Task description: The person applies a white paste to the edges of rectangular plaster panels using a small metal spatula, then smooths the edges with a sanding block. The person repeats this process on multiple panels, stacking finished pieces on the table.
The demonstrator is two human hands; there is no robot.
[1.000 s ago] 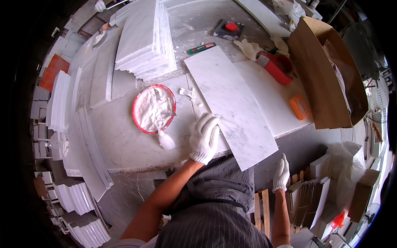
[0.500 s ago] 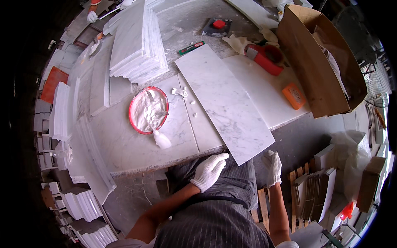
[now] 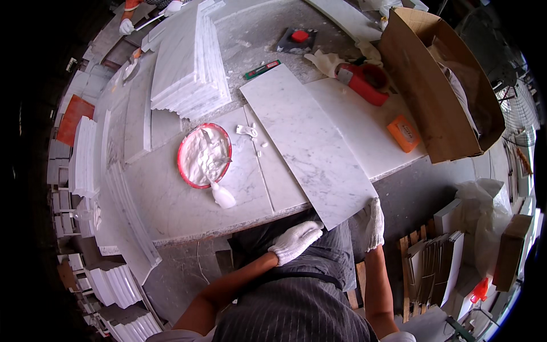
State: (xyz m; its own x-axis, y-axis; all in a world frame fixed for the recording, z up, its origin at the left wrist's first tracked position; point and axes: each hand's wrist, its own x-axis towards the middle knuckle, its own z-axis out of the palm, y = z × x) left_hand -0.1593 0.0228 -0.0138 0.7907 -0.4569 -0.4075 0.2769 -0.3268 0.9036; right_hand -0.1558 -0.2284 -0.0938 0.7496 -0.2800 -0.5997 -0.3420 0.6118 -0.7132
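Observation:
A long white marble slab with grey veins lies slantwise on the worktable, its near end jutting past the front edge. My left hand, in a white knit glove, has its fingers stretched out together at the slab's near-left corner. At the near-right corner, my gloved right hand has its fingers around the slab's edge; part of the palm is in shadow. To the left stands a red-rimmed bowl of white paste with blades stuck in it. A small white squeeze bottle leans at its near rim.
Stacked marble pieces stand at the back left. A red tape dispenser, an orange box and a large cardboard box are on the right. A green-and-red packet lies beyond the slab. Another person's gloved hand shows far left.
My right hand has moved up to the slab's near-right corner. The left has slid right to the near-left corner, its fingers stretching out. A few white crumbs beside the slab have shifted left.

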